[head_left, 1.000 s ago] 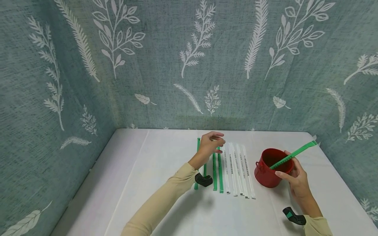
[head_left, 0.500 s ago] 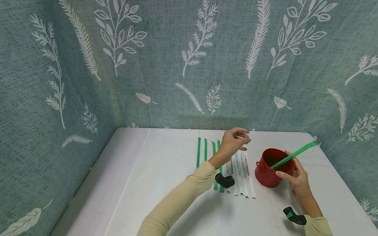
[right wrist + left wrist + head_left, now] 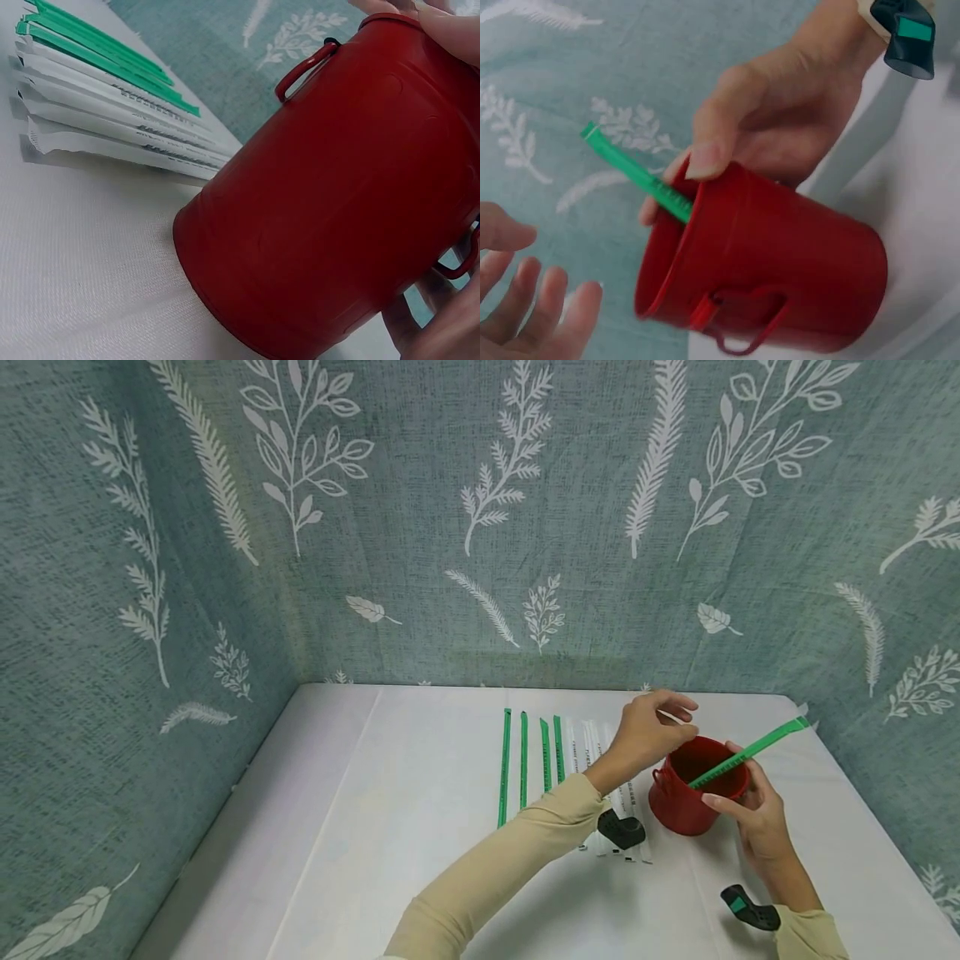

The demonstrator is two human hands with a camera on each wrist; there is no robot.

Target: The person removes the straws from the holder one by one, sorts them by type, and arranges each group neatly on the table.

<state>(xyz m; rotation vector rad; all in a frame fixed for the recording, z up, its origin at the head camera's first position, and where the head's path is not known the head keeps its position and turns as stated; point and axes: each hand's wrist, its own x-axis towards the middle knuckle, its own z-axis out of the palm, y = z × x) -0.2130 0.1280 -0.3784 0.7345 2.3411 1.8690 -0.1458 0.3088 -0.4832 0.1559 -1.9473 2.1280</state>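
A red bucket (image 3: 675,812) with small side handles stands on the white table. My right hand (image 3: 763,827) grips its rim, thumb on the near side and fingers round the far side. A green wrapped straw (image 3: 753,752) leans inside the bucket, its upper end sticking out to the right. Above the bucket's left rim is my left hand (image 3: 648,731); the left wrist view shows its fingers (image 3: 549,304) apart, with nothing held. Several green wrapped straws (image 3: 504,768) and several white wrapped straws (image 3: 112,139) lie in a row left of the bucket, partly hidden by the left arm.
A teal cloth (image 3: 420,635) with white leaf prints hangs behind the table (image 3: 360,827) and along its sides. Black wrist devices, one on the left wrist (image 3: 621,831) and one on the right wrist (image 3: 750,910), stick out beside the sleeves.
My left hand has moved right, from over the green straws, past the white ones, to the bucket's rim. The right hand, bucket and leaning straw have stayed put.
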